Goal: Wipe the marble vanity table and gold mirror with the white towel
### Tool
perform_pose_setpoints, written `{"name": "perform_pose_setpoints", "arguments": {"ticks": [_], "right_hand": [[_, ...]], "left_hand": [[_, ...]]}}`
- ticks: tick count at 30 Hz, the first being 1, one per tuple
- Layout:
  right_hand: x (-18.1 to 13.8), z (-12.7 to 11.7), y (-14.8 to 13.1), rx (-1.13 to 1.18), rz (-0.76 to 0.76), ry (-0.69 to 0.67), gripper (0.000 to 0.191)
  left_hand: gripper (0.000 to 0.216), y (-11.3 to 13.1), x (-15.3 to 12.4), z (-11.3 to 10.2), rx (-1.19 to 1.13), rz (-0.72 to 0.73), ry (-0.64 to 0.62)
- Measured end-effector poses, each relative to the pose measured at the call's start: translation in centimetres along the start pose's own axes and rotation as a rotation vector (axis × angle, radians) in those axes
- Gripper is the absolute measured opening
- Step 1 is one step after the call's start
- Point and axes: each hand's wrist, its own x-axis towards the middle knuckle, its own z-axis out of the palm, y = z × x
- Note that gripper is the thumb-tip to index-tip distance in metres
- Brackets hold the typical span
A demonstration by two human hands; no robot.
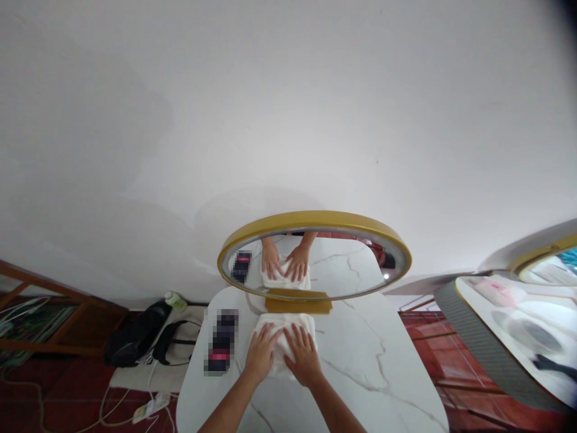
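White cloth (280,355) is laid on the marbled table (360,373), at six o'clock from the gold-rimmed mirror (315,219). It is touched at eight o'clock by the left hand (261,352) and at four by the right hand (303,355); both hands' fingers are spread flat, unclenched. At nine o'clock, a pixelated dark object (224,337) is set.

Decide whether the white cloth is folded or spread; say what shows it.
Folded: the cloth forms a compact, squarish pad under the left hand and right hand, covering little of the table.
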Motion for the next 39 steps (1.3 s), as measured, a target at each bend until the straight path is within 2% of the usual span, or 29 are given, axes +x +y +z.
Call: {"name": "perform_pose_setpoints", "arguments": {"ticks": [4,9,14,17,19,25,30,35,39], "right_hand": [[-1.2,0.3,0.1,0.006,-0.035,0.018,0.076],[-5.0,1.2,0.1,0.013,-0.109,0.028,0.078],[-9.6,4.1,0.3,-0.015,-0.178,0.057,0.088],[-11.2,5.8,0.6,-0.047,-0.213,0.076,0.092],[-11.7,6.4,0.8,-0.051,-0.23,0.074,0.093],[-11.6,6.7,1.0,-0.034,-0.211,0.053,0.096],[-11.4,7.0,1.3,-0.032,-0.223,0.051,0.095],[-10.7,4.5,1.1,0.001,-0.184,0.034,0.088],[-8.7,2.0,1.2,-0.004,-0.122,0.059,0.078]], "left_hand": [[0.087,-0.1,-1.2,1.0,-0.02,-0.004,-0.012],[0.085,-0.1,-4.6,3.3,-0.026,-0.004,-0.049],[0.086,-0.2,-8.2,5.6,-0.056,0.015,-0.187],[0.085,-0.2,-9.5,5.9,-0.094,0.037,-0.275],[0.083,-0.1,-9.9,5.7,-0.119,0.039,-0.282],[0.079,0.2,-10.0,4.2,-0.168,0.055,-0.246],[0.081,0.0,-9.6,4.2,-0.146,0.066,-0.267],[0.081,0.0,-8.2,4.4,-0.112,0.081,-0.239],[0.081,0.6,-5.7,3.4,-0.075,0.087,-0.171]]}}
